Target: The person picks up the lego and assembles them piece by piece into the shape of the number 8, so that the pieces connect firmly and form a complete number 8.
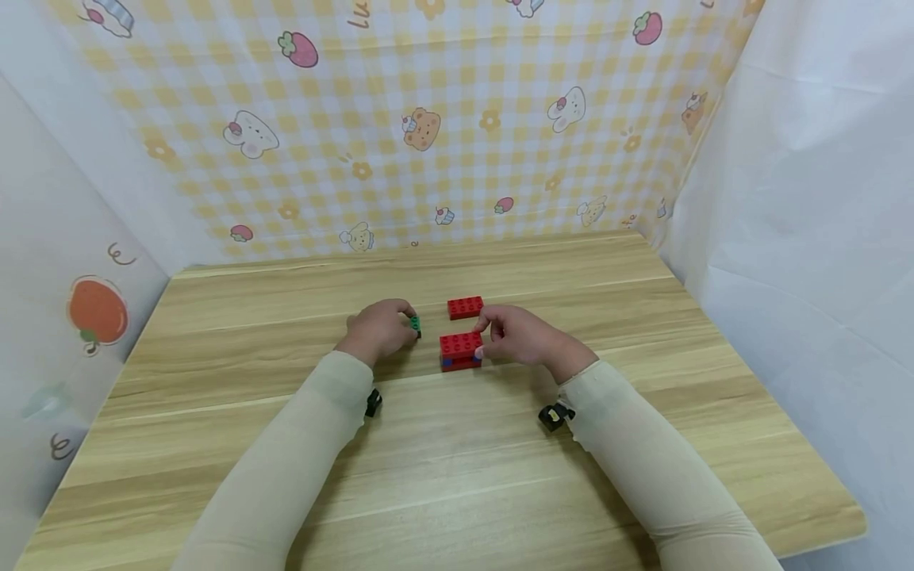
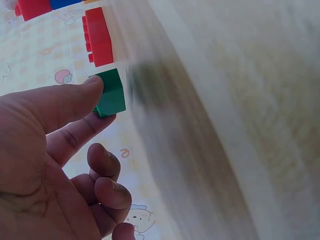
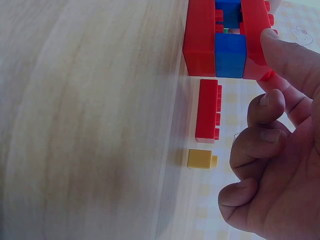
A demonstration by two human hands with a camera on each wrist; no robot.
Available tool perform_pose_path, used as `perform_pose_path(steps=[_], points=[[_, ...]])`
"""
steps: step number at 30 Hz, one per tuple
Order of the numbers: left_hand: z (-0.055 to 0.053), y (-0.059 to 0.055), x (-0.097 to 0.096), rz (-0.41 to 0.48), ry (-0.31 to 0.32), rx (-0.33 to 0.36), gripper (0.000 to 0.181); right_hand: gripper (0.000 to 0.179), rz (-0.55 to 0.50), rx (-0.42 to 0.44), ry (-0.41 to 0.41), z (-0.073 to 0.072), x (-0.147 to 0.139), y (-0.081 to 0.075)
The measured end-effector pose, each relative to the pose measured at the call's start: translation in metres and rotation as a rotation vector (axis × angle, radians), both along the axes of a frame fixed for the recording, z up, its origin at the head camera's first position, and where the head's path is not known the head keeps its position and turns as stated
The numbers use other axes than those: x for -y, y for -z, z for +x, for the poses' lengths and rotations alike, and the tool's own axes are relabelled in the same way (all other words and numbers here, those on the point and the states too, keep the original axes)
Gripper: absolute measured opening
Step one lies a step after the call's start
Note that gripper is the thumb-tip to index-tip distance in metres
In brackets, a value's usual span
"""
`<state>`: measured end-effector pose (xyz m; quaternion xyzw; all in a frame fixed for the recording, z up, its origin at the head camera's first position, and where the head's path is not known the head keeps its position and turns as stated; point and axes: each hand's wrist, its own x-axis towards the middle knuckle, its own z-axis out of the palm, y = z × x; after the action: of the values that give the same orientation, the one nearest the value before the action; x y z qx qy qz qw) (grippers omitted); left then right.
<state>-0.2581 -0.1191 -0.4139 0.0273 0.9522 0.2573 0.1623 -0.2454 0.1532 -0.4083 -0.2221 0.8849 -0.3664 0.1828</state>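
Note:
My left hand (image 1: 382,328) pinches a small green brick (image 2: 112,93) between thumb and index finger, its other fingers loosely curled. Whether that brick touches the table cannot be told. To its right stands a stack: a long red brick (image 3: 202,45) at the bottom, blue bricks (image 3: 230,56) at its two ends, and a second long red brick (image 1: 460,342) across the top, leaving a gap in the middle. My right hand (image 1: 524,339) grips the top red brick at its right end with thumb and index finger.
Behind the stack, another long red brick (image 1: 465,308) lies studs up on the wooden table (image 1: 443,468). A small yellow brick (image 3: 200,158) sits near it, hidden from the head view by my right hand. A patterned cloth (image 1: 457,159) hangs along the table's back edge.

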Motion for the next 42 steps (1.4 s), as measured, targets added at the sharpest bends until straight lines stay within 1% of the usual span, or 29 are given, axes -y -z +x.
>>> perform_pose_path(steps=[13, 23, 31, 36, 42], points=[[0.006, -0.008, 0.001, 0.049, -0.011, -0.005, 0.025, 0.022, 0.005, -0.001, 0.004, 0.001, 0.001, -0.002], [0.010, -0.014, 0.002, 0.078, -0.011, -0.002, 0.027, 0.022, -0.006, 0.005, 0.002, 0.002, 0.001, -0.005], [0.013, -0.016, 0.001, 0.092, -0.004, -0.011, 0.029, 0.022, -0.007, 0.011, 0.006, 0.001, 0.001, -0.002], [0.017, -0.018, 0.000, 0.094, 0.011, -0.021, 0.032, 0.023, -0.009, 0.011, 0.007, 0.002, 0.001, -0.002], [0.022, -0.019, -0.001, 0.103, 0.016, -0.030, 0.033, 0.023, 0.004, 0.005, 0.008, 0.003, 0.001, -0.002]])
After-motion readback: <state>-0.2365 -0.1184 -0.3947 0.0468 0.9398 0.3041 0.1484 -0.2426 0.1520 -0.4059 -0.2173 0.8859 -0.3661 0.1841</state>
